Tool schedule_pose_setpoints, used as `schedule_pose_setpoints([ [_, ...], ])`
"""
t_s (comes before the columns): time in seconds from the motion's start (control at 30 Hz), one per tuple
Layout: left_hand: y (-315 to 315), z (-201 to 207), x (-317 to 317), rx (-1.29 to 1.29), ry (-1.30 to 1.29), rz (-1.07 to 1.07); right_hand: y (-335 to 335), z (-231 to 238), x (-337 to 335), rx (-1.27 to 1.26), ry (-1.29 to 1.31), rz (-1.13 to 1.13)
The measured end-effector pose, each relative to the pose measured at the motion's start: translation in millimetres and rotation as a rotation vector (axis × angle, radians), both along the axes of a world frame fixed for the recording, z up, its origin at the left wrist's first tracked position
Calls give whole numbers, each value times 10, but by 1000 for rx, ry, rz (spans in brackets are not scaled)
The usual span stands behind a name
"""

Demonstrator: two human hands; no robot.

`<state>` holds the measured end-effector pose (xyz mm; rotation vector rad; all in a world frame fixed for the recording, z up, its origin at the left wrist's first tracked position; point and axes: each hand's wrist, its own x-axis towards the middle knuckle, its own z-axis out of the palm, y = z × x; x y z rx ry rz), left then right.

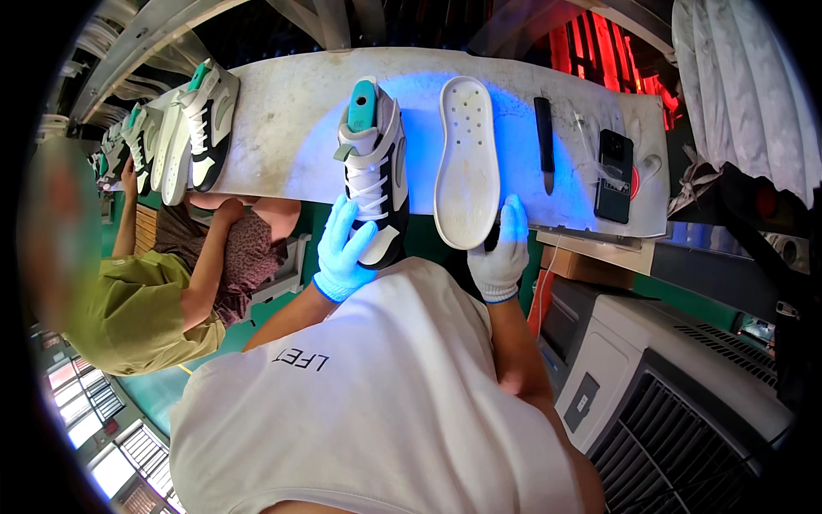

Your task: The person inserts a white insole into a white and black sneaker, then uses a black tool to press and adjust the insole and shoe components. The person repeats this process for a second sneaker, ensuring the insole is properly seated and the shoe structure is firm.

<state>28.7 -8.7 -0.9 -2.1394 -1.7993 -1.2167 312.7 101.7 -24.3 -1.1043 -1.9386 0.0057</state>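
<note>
A black, white and grey shoe upper [392, 176] with white laces lies toe toward me, a teal shoe last [363, 104] showing in its opening. My gloved left hand [342, 253] grips its toe, fingers on the left side and thumb across the front. To the right is a white shoe sole [467, 171], its hollow side up and small holes near the far end. My right hand [501, 261], also in a white glove, holds the sole's near right edge; part of its grip is hidden. Both pieces reach past the table's near edge.
On the worn white table [274, 111] lie a dark-handled knife [545, 141] and a black phone [614, 176] at right. More shoes [205, 128] and pale soles [175, 158] line the left, beside a seated co-worker [145, 300]. A grey air cooler [651, 368] stands right.
</note>
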Motion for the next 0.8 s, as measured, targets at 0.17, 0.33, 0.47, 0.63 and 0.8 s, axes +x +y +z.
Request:
schedule_pose_setpoints([
  [0.17,-54,-246,-168,27,64,-47,-18,31,-21,-13,8,-1],
  [0.33,21,92,-3,9,-3,-37,-26,25,-24,-29,-12,-9],
  [0.47,18,54,-43,15,28,-40,-34,75,-23,-51,-2,1],
  [0.63,100,163,1,21,-19,-60,-36,45,-42,-46,-4,-9],
  [0.8,194,164,-32,-55,-64,-42,-47,13,-67,-66,5,-29],
])
